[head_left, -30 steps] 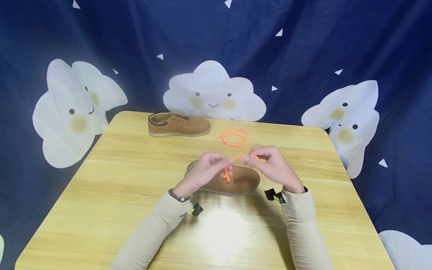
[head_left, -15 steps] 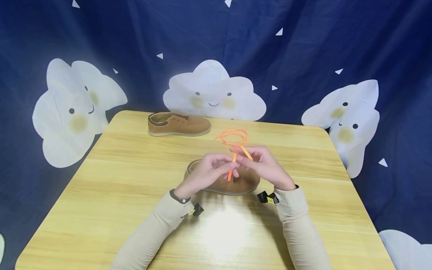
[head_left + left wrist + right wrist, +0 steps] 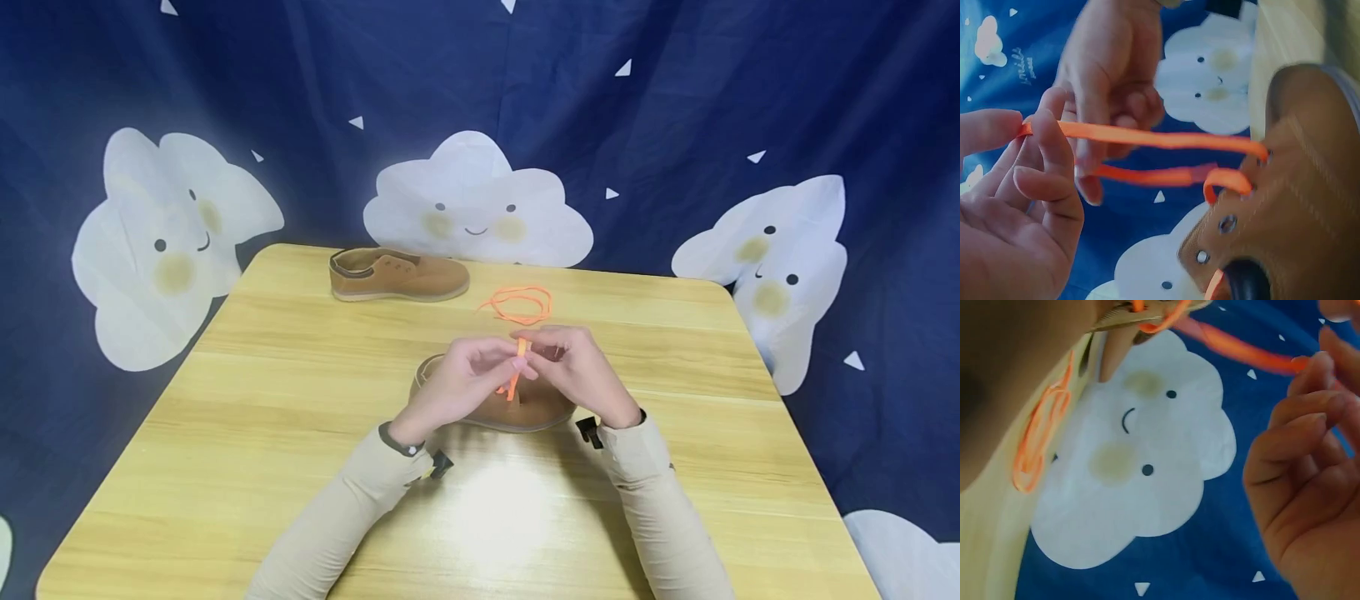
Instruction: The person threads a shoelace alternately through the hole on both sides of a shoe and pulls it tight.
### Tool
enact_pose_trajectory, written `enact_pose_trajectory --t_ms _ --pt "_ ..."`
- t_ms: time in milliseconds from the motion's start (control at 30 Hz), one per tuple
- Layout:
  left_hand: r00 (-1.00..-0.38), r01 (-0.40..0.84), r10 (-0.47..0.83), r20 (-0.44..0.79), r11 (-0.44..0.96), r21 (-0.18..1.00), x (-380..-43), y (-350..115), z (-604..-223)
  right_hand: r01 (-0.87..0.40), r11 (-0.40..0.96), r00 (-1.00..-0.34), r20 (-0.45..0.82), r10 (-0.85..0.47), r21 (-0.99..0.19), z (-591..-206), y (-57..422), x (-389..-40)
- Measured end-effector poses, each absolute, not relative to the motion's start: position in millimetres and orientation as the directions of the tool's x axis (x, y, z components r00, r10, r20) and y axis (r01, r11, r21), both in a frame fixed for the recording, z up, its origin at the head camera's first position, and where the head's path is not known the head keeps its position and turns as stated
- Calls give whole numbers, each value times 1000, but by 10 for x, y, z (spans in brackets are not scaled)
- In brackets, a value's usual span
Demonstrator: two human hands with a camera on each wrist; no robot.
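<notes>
Over a brown shoe (image 3: 543,408) in the head view, my left hand (image 3: 461,379) and right hand (image 3: 573,367) meet at an orange shoelace (image 3: 522,346). In the left wrist view, two lace strands (image 3: 1160,140) run from the shoe's upper eyelets toward the hands. My left thumb and fingers pinch the upper strand. At the lower strand are the fingers of my right hand (image 3: 1107,81). The right wrist view shows the lace (image 3: 1241,353) reaching my right hand's (image 3: 1310,469) pinching fingertips. Lower eyelets (image 3: 1227,224) show on the flap.
A second brown shoe (image 3: 427,279), without a lace, stands at the table's (image 3: 225,417) far edge. To its right lies a loosely coiled orange shoelace (image 3: 517,288). Behind the table hangs a dark blue curtain (image 3: 420,67) with cloud prints.
My right hand has moved left until it meets the left hand. The lace stretched between them earlier now hangs close at the fingertips. My left hand has barely moved.
</notes>
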State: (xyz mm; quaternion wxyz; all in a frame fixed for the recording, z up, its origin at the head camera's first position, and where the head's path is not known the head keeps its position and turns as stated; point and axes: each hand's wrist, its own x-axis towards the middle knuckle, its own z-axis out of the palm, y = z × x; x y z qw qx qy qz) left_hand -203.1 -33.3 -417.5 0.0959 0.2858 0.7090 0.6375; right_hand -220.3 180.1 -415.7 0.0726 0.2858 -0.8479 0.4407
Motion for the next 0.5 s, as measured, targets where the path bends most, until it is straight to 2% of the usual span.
enact_pose_trajectory --t_ms 267,500 --pt "-839 300 501 212 100 949 -1995 -325 -4134 -680 444 -733 540 -414 -583 -4076 1761 -2106" --pt "-823 337 525 218 142 931 -1953 -320 -4114 -658 567 -745 542 -389 -496 -4154 1738 -2190"
